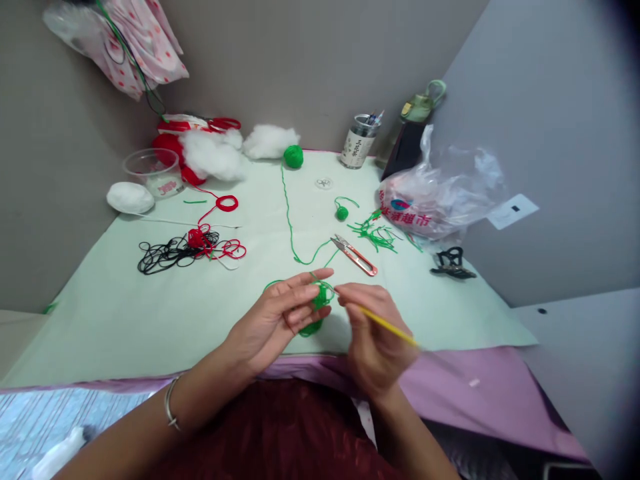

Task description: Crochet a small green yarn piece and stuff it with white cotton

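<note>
Between the thumb and fingers of my left hand (280,313) is a small piece of green crochet work (323,295). My right hand (375,327) grips a yellow-handled crochet hook (390,325), its tip at the green loops. More green yarn (311,329) bunches just under my left fingers. A green strand (287,207) trails across the table from a green yarn ball (293,157) at the back. Thread snips (355,255) with orange handles lie just beyond my right hand.
A black and red yarn tangle (173,253) lies at left, near a plastic tub (163,183) and white stuffing (213,155). Green yarn scraps (375,233), a plastic bag (430,200) and a black hair claw (453,263) lie at right. A pen holder (357,147) stands behind.
</note>
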`<state>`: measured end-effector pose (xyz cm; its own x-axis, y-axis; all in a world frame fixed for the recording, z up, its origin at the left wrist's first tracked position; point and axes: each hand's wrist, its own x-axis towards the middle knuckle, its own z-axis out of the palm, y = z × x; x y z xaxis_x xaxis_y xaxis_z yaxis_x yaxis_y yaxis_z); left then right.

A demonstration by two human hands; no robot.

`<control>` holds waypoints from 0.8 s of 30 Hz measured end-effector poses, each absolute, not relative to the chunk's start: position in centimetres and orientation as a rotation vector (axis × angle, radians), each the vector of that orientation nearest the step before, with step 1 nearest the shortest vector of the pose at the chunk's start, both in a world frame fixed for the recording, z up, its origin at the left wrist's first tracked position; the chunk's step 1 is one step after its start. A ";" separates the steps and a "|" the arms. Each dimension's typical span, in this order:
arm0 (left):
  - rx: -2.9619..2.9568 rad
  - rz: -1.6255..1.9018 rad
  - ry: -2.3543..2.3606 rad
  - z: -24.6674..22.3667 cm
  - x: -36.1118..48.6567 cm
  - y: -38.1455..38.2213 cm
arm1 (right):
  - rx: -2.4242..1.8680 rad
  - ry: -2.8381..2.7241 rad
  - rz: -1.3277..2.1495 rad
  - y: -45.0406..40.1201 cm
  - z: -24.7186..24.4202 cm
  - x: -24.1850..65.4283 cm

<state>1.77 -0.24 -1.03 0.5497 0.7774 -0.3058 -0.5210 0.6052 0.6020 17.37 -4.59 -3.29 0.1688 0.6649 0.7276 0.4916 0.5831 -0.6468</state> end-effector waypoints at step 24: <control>1.286 1.092 1.055 -1.0 1.4 -1.3 | -0.964 -1.547 0.281 -5.2 -2.5 16.9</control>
